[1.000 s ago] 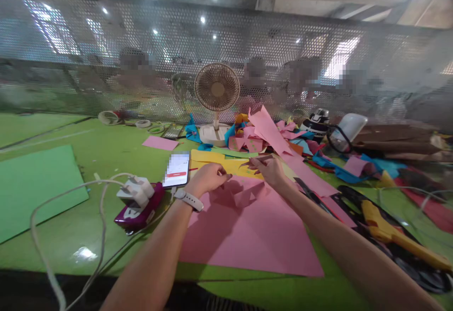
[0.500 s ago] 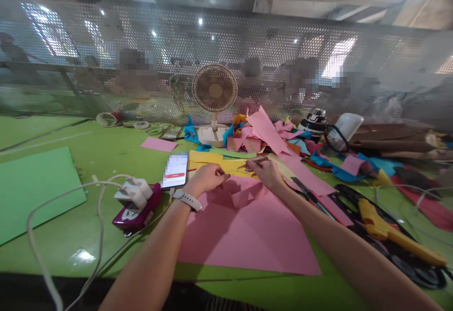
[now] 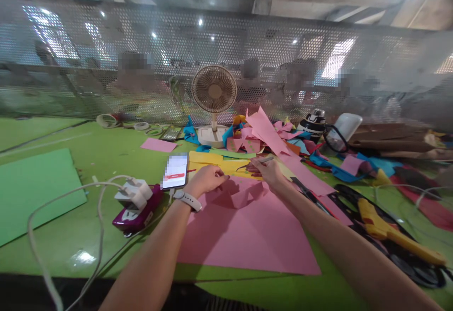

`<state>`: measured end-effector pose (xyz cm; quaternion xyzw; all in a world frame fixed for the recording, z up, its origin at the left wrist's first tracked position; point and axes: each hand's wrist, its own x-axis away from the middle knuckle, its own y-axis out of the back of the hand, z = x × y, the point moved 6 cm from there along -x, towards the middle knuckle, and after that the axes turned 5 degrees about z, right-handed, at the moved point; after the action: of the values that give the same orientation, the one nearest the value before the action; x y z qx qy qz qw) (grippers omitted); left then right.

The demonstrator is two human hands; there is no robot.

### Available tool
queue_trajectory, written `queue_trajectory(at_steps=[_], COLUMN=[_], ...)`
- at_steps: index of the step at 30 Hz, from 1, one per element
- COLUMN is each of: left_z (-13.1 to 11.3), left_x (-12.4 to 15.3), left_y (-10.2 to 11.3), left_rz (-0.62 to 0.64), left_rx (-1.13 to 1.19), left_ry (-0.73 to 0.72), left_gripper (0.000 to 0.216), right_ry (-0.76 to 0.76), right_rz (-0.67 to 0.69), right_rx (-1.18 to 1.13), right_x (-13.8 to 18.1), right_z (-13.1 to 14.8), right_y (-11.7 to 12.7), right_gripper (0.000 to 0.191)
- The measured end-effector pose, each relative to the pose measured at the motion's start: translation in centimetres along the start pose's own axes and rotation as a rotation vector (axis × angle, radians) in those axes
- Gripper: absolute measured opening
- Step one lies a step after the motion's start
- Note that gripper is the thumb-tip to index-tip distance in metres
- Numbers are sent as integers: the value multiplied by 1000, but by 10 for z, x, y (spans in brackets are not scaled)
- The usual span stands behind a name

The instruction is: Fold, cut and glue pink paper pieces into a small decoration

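Note:
A large pink paper sheet [image 3: 244, 235] lies on the green table [image 3: 88, 160] in front of me, its far edge folded up into small flaps. My left hand [image 3: 207, 180], with a white watch on the wrist, is closed and pinches that folded far edge. My right hand [image 3: 267, 172] is closed on a thin grey tool [image 3: 255, 162], perhaps tweezers, whose tip points left just above the fold. A yellow sheet [image 3: 219, 162] lies right behind both hands.
A phone [image 3: 175, 171] leans left of my left hand, beside a white charger on a purple power strip [image 3: 136, 205] with trailing cable. A small fan [image 3: 214, 101] and a heap of coloured scraps [image 3: 269, 134] stand behind. A yellow glue gun [image 3: 389, 233] and scissors [image 3: 311, 195] lie right. Green sheet [image 3: 33, 190] far left.
Almost nothing has moved. My right hand has shifted slightly with the tool, and my left hand keeps its pinch on the pink fold.

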<state>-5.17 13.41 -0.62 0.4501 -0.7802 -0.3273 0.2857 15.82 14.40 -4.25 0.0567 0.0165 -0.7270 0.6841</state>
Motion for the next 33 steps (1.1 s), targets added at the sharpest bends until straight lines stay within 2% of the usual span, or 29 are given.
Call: queue_trajectory(at_steps=[6,16,20,24,28,33], left_z=[-1,-5,-4,-4,-3,-2], left_x=[2,6,5,4,3,1], left_y=[-2,0,0,2,4,3], left_rz=[32,27,20,3,-15,-15], left_rx=[-11,-21,3,1,-24,-44], left_ry=[20,23,15,18,17,6], left_gripper=[37,37,36,36,39,39], right_ry=[-81,-112,-70,40,145,194], right_rz=[-38,-78,-60,2,49,45], right_rx=[-86,-118,-72,23,138,215], right_x=[3,3,3,6,10,12], right_z=[-3,-8,-4,9,21,21], right_y=[-2,1,0,-5,-11,-14], right_gripper=[27,25,32,38,37,38])
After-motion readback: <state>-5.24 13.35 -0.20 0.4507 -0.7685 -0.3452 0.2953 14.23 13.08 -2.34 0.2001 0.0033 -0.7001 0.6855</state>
